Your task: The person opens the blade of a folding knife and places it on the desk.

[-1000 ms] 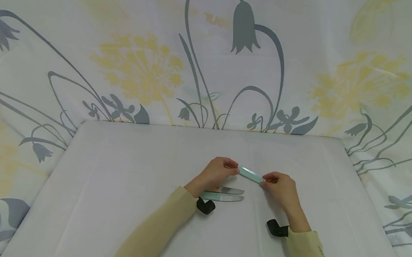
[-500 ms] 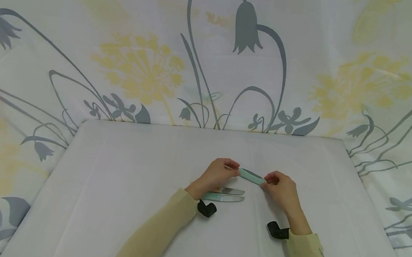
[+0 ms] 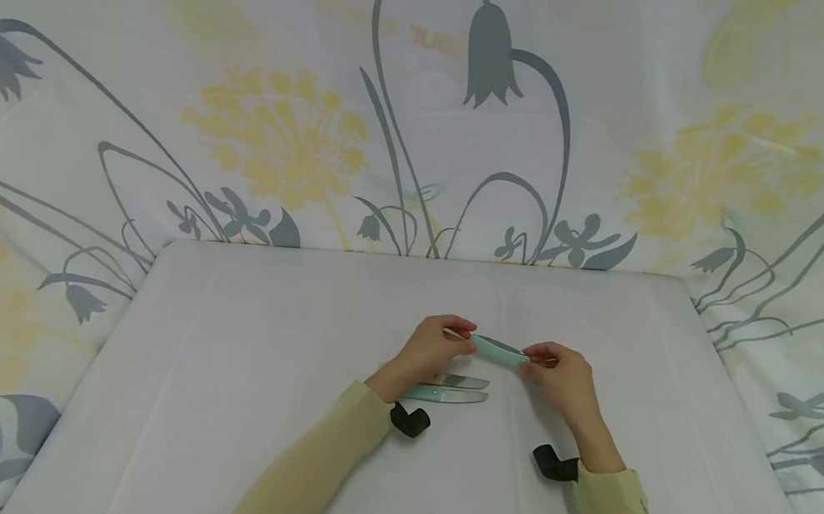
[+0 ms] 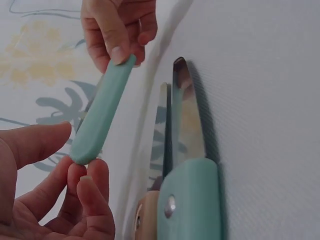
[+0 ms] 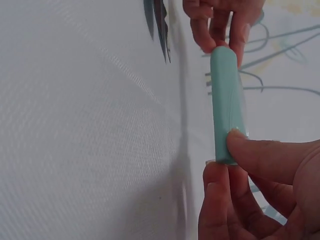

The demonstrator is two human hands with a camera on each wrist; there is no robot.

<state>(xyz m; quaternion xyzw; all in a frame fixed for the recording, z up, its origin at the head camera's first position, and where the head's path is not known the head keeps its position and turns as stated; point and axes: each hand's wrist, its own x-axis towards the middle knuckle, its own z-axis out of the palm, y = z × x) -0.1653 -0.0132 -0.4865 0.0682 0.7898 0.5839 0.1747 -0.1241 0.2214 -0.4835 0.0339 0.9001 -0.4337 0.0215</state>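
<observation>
A mint-green folding knife (image 3: 498, 350), its blade folded against the handle, is held up above the white table between both hands. My left hand (image 3: 434, 348) holds its left end with the fingertips; the thumb lies close to the blade edge in the left wrist view. At the other end, my right hand (image 3: 563, 379) pinches the handle (image 5: 225, 105) between thumb and fingers. Below my left wrist lie two knives with blades out, side by side: a mint-green-handled knife (image 4: 192, 195) and a wooden-handled knife (image 4: 146, 212). My left forearm partly hides their handles in the head view.
The white table (image 3: 252, 341) stretches around the hands, with its far edge against a flower-patterned curtain (image 3: 282, 134). Black wrist mounts (image 3: 410, 420) sit by both cuffs. The two unfolded blades point right, beneath the held knife.
Between my fingers the folding knife has turned a little, so its blade no longer glints and looks dark. Both hands have stayed almost in place. The two knives on the table have not moved.
</observation>
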